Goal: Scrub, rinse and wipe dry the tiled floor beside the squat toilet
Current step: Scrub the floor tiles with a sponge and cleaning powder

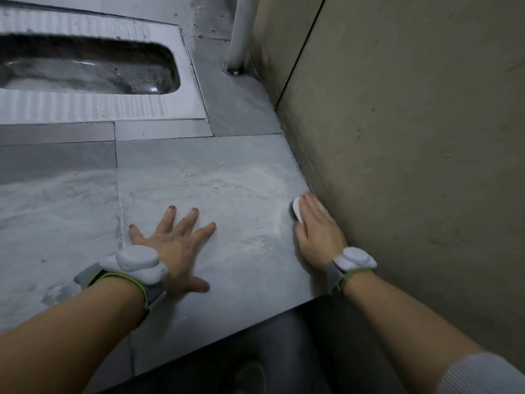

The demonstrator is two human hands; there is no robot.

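Two bare hands press on the grey tiled floor [204,166] beside a squat toilet [93,66]. Left hand [173,245] lies flat, palm down, fingers spread wide on a large tile. Right hand [318,228] is cupped over a small white scrubbing tool [297,213], fingers closed over its top, holding it to the tile just beside the foot of the beige wall [412,166]. White powdery or soapy smears swirl across the tile between the hands and toward the wall; the tiles farther left show paler, streaky patches. Each wrist wears a white device on a grey, green-edged strap [136,263]. No brand, label or writing is legible anywhere. Beyond, the toilet's ribbed white footrests flank a dark, wet bowl, and a white pipe [241,32] meets the floor near the wall.
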